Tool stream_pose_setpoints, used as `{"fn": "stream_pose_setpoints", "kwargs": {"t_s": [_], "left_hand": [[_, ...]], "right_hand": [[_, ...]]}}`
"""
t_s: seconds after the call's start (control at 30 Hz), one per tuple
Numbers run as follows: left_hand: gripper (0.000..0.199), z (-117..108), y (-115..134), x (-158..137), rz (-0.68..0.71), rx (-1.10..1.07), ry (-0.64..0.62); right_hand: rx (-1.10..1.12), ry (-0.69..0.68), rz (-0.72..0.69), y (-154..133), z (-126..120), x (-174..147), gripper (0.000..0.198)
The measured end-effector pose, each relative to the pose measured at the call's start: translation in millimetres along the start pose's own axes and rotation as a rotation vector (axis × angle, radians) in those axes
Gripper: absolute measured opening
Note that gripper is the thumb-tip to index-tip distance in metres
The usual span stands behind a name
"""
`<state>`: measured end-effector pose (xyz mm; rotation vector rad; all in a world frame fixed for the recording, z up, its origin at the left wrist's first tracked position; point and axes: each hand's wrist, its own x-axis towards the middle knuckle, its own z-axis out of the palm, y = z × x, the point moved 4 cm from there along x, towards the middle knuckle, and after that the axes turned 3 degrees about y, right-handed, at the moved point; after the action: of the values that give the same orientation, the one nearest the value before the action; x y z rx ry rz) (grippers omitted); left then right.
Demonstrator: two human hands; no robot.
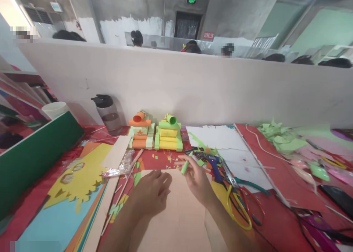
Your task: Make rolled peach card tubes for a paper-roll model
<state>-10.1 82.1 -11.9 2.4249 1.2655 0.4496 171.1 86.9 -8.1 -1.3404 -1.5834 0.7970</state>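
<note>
My left hand [153, 189] rests on a sheet of pale peach paper [176, 219], palm down, fingers loosely bent and holding nothing I can see. Above the sheet's far right corner, my right hand [197, 178] grips a short light green marker-like stick [185, 166] between thumb and fingers. Its exact kind is unclear. Beyond both hands stand two paper models built of rolled tubes, an orange one [140, 141] and a yellow-and-green one [168, 144]. Close to my right hand lie a blue glue gun [214, 165] and yellow-handled scissors [230, 193].
Coloured paper sheets [52, 222] and a cut yellow piece [91, 162] lie left, beside a green board [38, 156]. A water bottle [108, 116] stands by the white partition [187, 82]. At right are white sheets [220, 138], green scraps [278, 136] and a phone [338, 198].
</note>
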Motion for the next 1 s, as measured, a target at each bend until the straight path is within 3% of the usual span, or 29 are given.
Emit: {"fn": "stream_pose_setpoints", "kwargs": {"t_s": [0.13, 0.47, 0.53, 0.67, 0.8, 1.0], "left_hand": [[0.024, 4, -2, 4, -0.057, -0.056, -0.046], [0.021, 16, -9, 6, -0.203, -0.265, -0.161], [0.024, 17, -10, 7, -0.201, -0.306, -0.17], [0.01, 22, -12, 12, -0.171, -0.336, -0.088], [0.017, 26, -13, 15, -0.175, -0.32, 0.002], [0.02, 18, -8, 16, -0.091, -0.34, 0.023]], "right_hand": [[-0.005, -0.124, 0.075, 5, 14, -9, 0.043], [-0.286, -0.3, 0.011, 9, 28, -11, 0.07], [-0.34, -0.341, -0.029, 12, 33, -12, 0.08], [-0.401, -0.367, -0.167, 13, 40, -13, 0.091], [-0.416, -0.351, -0.208, 11, 41, -10, 0.079], [-0.317, -0.169, -0.04, 13, 33, -6, 0.035]]}}
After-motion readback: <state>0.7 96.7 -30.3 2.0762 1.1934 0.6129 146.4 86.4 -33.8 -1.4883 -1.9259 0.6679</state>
